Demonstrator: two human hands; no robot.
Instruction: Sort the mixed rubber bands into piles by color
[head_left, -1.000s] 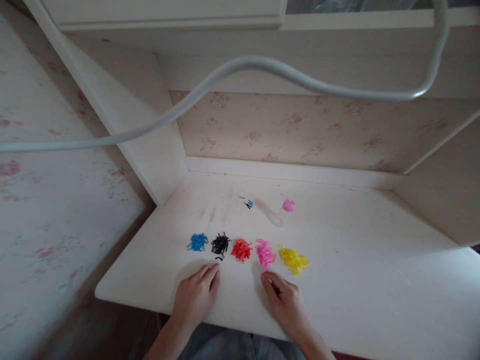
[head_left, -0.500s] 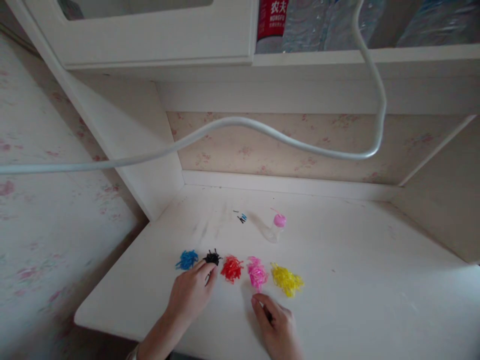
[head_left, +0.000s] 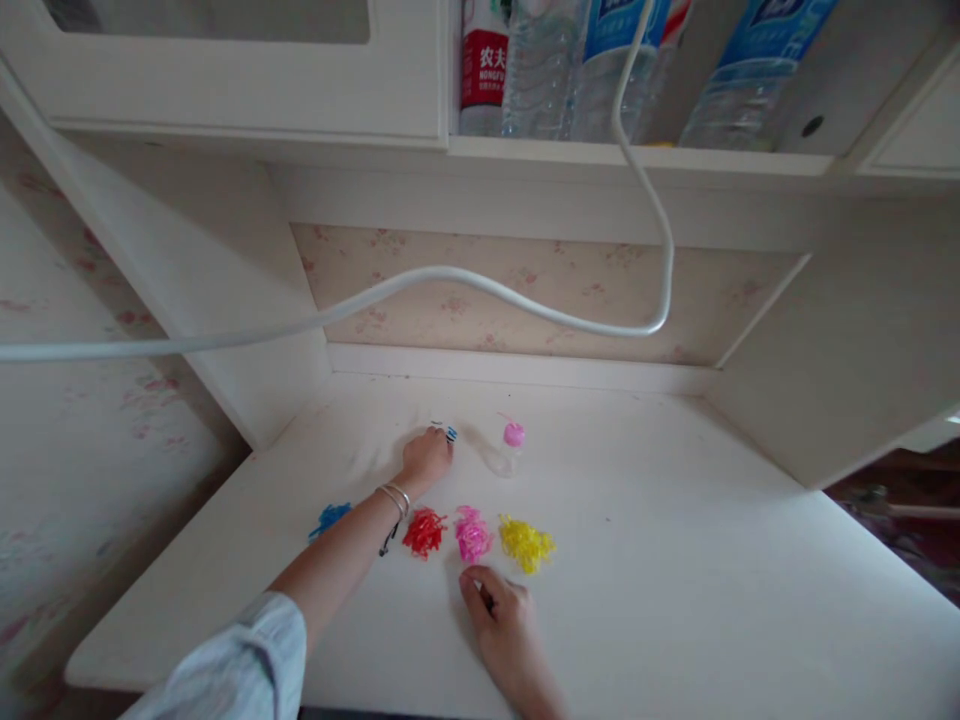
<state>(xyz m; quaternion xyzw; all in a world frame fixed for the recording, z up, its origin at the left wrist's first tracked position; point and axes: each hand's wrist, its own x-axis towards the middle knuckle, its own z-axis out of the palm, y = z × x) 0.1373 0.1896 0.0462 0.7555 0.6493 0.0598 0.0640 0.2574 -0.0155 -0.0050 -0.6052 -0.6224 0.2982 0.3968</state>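
Observation:
My left hand (head_left: 428, 459) is stretched to the back of the white desk, fingers closed at a few small blue and black strands (head_left: 451, 434); whatever it pinches is too small to make out. Low in the view, my right hand (head_left: 499, 612) has thumb and forefinger pressed together just in front of the pink pile (head_left: 472, 535). Heaps of thin strands, perhaps small rubber bands, lie in a row: blue (head_left: 328, 520), red (head_left: 425, 532), pink and yellow (head_left: 527, 543). My left forearm hides most or all of the black heap.
A small clear container with a pink lid (head_left: 514, 434) stands behind the heaps. Across the view hangs a white cable (head_left: 480, 280). Water bottles (head_left: 544, 70) fill the shelf above the white desk (head_left: 675, 600), and a side panel (head_left: 817, 330) rises at right.
My left hand has left the black heap and moved away from me to the small strands at the back. The right hand keeps its place by the pink heap. The view has swung right.

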